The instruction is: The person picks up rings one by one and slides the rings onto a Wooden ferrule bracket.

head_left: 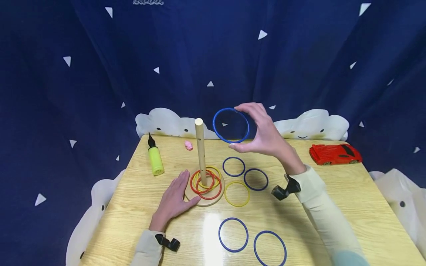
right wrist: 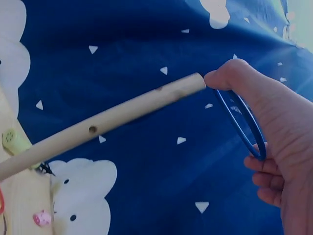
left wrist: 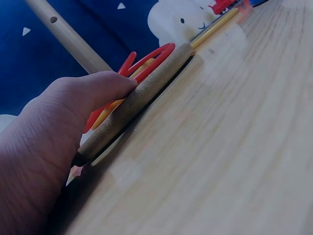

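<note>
Your right hand [head_left: 263, 133] pinches a blue ring [head_left: 230, 125] between thumb and fingers, held in the air just right of the peg [head_left: 200, 147] top. Your left hand [head_left: 174, 199] lies flat, fingers straight, against the base [head_left: 208, 201].

From my head view, the blue ring [head_left: 270, 249] at 6 o'clock loses its lower arc to the frame edge. On my right wrist view, the peg [right wrist: 102, 123] runs off at 9 o'clock, its base unseen. My left wrist view cuts off the hand [left wrist: 44, 147].
</note>
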Available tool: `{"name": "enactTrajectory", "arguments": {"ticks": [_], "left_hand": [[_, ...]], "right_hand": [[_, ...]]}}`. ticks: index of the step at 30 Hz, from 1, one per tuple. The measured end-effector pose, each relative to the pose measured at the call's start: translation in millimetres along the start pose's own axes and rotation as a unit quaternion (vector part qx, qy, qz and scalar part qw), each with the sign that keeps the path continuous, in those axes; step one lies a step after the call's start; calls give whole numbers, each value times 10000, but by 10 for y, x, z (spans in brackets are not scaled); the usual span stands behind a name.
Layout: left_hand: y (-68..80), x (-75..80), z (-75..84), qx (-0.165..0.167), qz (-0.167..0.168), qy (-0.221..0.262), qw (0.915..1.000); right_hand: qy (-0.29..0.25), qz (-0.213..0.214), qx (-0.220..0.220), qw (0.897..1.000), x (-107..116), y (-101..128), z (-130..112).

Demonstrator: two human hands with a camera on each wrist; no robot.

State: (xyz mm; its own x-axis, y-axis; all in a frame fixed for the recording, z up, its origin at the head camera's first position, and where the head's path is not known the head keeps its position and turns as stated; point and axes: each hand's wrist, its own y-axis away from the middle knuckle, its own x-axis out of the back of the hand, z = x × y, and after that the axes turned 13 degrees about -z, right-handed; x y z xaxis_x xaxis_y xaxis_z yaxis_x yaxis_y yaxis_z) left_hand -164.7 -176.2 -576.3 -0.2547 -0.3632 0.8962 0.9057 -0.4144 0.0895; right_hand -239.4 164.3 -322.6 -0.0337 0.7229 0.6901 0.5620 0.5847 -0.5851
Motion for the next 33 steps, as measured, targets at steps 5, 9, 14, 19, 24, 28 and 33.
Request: {"name": "enactTrajectory", "arguments": {"ticks": [5, 9, 14, 19, 24, 28, 33], "left_hand": [[-3, -13, -5, -2, 26, -50, 10000], [-9, -13, -5, -6, 19, -79, 10000], [-16, -9, -9, 4, 28, -69, 10000], [-10, -18, -12, 35, -16, -45, 10000], [-3, -23, -7, 30, -4, -60, 10000], [-1, -17, -4, 12, 11, -71, 10000], [-4, -12, -6, -25, 19, -114, 9999]], "right_hand": [[-49, -94, 217, 9997, -37, -182, -105], [-25, -176, 315, 9993, -78, -296, -168], [-8, -297, 452, 9985, -145, -405, -227], [-30, -486, 374, 9981, -234, -400, -236], [22, -778, 115, 9969, -354, -318, -187], [24, -1045, -96, 9945, -494, -211, -125], [61, -1205, -249, 9924, -739, -46, 6]]}}
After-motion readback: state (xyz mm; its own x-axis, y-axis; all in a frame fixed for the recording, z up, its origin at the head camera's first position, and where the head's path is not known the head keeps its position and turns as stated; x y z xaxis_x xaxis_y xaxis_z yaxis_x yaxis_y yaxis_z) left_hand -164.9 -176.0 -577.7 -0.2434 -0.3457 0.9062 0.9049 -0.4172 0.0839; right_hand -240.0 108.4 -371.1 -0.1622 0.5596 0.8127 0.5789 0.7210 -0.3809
